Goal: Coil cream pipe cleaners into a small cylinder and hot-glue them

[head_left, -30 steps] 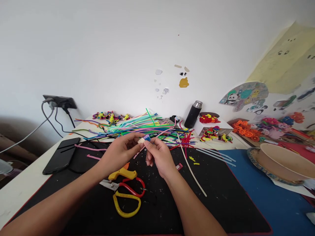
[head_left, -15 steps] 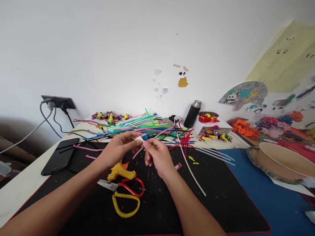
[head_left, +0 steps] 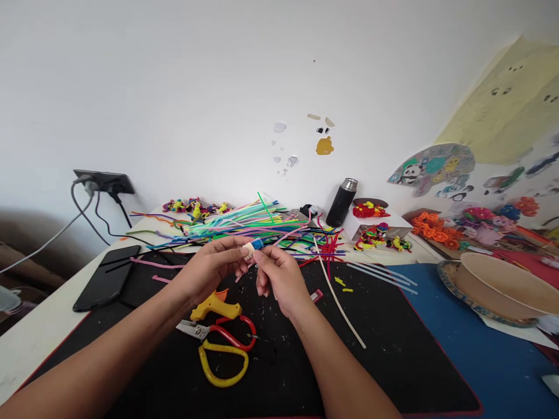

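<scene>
Over the black mat, both hands pinch a small coiled pipe-cleaner piece, blue on the far end and cream on the near end. My left hand grips its cream side between thumb and fingers. From the right, my right hand closes its thumb and index finger on the blue side. A short pink end pokes out below the left fingers. Beneath the hands lie scissors with one red and one yellow handle, partly open. A yellow plastic tool with an orange part lies just beyond them.
A heap of colourful pipe cleaners lies along the wall. To the right are a cream pipe cleaner, pale glue sticks, a black flask and a round bowl. A black phone lies left.
My left fingers have shifted slightly around the coiled piece, and it has turned a little, showing more of its blue side. Less of the pink end shows now. My right hand is nearly still.
</scene>
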The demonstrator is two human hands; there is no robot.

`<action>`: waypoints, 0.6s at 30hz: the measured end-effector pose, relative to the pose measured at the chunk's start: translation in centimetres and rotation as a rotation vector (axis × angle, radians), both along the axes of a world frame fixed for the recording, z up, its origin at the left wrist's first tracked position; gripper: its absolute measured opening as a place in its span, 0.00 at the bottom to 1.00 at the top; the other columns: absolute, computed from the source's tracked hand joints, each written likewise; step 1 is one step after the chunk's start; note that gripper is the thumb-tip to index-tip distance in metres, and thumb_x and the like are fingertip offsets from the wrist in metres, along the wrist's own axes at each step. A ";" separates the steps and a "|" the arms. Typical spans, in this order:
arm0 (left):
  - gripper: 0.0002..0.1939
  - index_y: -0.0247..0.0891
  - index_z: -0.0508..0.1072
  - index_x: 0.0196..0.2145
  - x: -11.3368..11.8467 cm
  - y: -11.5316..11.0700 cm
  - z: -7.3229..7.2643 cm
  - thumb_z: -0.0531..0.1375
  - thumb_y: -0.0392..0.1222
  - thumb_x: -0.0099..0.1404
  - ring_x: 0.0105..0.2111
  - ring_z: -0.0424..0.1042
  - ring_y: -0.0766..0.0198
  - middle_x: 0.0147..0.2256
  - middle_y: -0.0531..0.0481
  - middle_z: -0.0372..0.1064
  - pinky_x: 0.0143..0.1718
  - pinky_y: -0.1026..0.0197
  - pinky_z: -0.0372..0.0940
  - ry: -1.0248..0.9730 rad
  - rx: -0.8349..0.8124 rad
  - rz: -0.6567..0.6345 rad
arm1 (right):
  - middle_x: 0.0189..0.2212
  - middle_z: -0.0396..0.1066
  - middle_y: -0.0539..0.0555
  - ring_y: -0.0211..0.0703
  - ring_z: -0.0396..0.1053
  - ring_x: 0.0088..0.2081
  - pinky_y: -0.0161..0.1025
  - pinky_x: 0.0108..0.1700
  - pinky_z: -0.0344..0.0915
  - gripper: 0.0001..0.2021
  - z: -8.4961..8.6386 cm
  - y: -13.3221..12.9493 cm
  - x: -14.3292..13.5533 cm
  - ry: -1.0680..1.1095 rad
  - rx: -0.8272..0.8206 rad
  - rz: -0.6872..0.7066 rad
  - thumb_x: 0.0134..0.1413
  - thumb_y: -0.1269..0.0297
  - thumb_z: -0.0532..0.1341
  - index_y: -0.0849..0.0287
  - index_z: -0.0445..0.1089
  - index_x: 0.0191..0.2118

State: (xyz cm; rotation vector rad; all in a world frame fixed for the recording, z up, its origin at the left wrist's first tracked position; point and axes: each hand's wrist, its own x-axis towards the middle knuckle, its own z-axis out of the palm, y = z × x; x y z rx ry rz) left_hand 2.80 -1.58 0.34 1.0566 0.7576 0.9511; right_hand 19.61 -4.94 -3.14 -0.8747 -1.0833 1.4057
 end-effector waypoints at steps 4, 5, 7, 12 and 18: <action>0.18 0.35 0.83 0.39 -0.2 -0.1 0.1 0.78 0.44 0.52 0.25 0.73 0.66 0.29 0.49 0.77 0.25 0.67 0.67 -0.020 -0.020 -0.023 | 0.15 0.63 0.41 0.33 0.60 0.13 0.29 0.15 0.52 0.22 0.1 0.0 0.1 0.025 -0.021 0.026 0.54 0.42 0.70 0.57 0.70 0.31; 0.18 0.35 0.83 0.39 -0.2 -0.1 0.1 0.78 0.44 0.53 0.25 0.73 0.66 0.29 0.49 0.77 0.25 0.67 0.67 -0.020 -0.016 -0.025 | 0.15 0.63 0.41 0.32 0.61 0.13 0.29 0.15 0.52 0.22 0.1 0.0 0.1 0.030 -0.024 0.033 0.54 0.42 0.71 0.57 0.70 0.31; 0.18 0.34 0.84 0.39 -0.3 -0.3 0.3 0.78 0.45 0.53 0.25 0.73 0.66 0.29 0.49 0.77 0.25 0.66 0.67 -0.020 -0.012 -0.033 | 0.15 0.64 0.42 0.32 0.61 0.13 0.29 0.15 0.52 0.21 0.1 0.0 0.2 0.040 -0.031 0.044 0.54 0.43 0.71 0.57 0.69 0.31; 0.20 0.34 0.84 0.39 -0.2 -0.5 0.6 0.79 0.46 0.51 0.24 0.73 0.67 0.29 0.49 0.77 0.25 0.67 0.68 -0.047 -0.018 -0.028 | 0.16 0.65 0.42 0.32 0.62 0.14 0.29 0.15 0.52 0.21 0.2 -0.1 0.2 0.055 -0.032 0.062 0.55 0.44 0.71 0.57 0.69 0.32; 0.16 0.35 0.82 0.39 -0.1 -0.4 0.2 0.77 0.45 0.55 0.25 0.73 0.67 0.28 0.50 0.76 0.26 0.68 0.68 -0.051 0.017 0.003 | 0.15 0.63 0.41 0.32 0.60 0.14 0.29 0.15 0.52 0.20 0.0 0.0 0.1 0.031 -0.025 0.051 0.55 0.44 0.70 0.57 0.70 0.32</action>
